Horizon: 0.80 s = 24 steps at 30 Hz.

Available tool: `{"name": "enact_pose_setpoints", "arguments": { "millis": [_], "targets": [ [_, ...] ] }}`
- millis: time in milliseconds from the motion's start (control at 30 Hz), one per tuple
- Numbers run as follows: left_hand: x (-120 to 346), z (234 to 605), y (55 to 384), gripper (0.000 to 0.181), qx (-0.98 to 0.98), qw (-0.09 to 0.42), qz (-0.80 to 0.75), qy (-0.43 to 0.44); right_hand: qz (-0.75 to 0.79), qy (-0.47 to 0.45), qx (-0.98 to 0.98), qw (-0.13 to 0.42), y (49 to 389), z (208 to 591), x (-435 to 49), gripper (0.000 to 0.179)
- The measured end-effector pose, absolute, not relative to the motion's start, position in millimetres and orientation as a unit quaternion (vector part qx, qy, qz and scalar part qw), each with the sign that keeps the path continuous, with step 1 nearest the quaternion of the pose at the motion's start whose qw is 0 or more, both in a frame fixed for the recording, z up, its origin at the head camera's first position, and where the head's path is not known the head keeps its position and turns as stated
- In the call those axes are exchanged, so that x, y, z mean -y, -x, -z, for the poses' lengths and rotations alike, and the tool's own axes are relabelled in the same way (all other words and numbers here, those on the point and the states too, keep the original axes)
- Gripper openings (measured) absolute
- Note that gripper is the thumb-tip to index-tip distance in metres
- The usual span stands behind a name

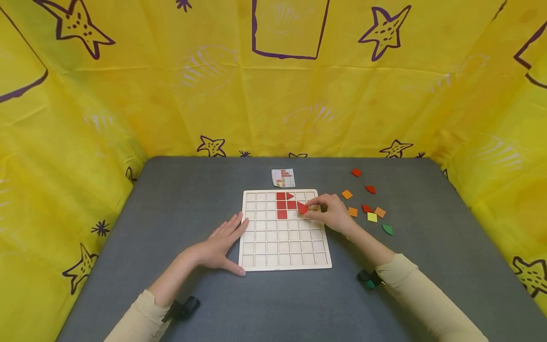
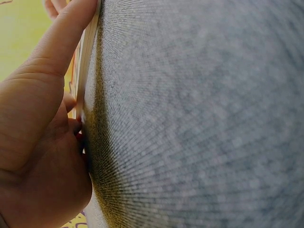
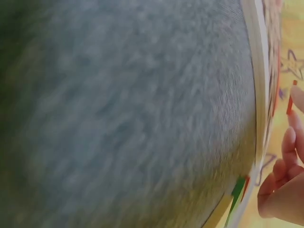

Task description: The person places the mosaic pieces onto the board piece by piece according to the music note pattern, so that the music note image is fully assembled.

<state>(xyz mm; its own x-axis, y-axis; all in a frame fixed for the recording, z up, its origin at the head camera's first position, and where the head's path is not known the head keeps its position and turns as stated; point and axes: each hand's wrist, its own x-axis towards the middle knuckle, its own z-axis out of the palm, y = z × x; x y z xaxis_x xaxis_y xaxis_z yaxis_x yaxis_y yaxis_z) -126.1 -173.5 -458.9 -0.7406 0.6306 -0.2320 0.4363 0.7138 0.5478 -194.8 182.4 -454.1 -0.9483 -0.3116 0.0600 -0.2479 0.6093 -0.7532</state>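
A pale wooden grid board (image 1: 260,236) lies on the table, with several red tiles (image 1: 281,205) set in its upper squares; one of these is a triangle. My right hand (image 1: 335,213) pinches a red tile (image 1: 302,208) between thumb and fingers, over the upper right part of the board. The right wrist view shows this red tile (image 3: 290,99) edge-on, held above the board. My left hand (image 1: 218,247) lies along the board's left side with its fingers spread, the fingertips and thumb touching the edge. In the left wrist view the thumb (image 2: 61,38) extends along the board's edge.
A small printed card (image 1: 283,178) with a coloured grid picture lies just behind the board. To the right are loose tiles: several red and orange ones (image 1: 347,194), a yellow square (image 1: 372,217) and a green rounded piece (image 1: 387,229). A yellow patterned cloth (image 1: 239,95) surrounds the grey table (image 1: 183,199).
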Motion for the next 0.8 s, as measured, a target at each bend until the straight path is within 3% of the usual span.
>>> {"name": "enact_pose_setpoints", "arguments": {
  "millis": [633, 800],
  "targets": [
    [175, 460, 126, 0.128, -0.904, 0.203, -0.234, -0.295, 0.354, 0.236, -0.904, 0.035, 203, 461, -156, 0.025],
    [175, 460, 127, 0.128, -0.904, 0.206, -0.233, -0.294, 0.381, 0.202, -0.901, 0.039, 209, 455, -164, 0.023]
  ]
}}
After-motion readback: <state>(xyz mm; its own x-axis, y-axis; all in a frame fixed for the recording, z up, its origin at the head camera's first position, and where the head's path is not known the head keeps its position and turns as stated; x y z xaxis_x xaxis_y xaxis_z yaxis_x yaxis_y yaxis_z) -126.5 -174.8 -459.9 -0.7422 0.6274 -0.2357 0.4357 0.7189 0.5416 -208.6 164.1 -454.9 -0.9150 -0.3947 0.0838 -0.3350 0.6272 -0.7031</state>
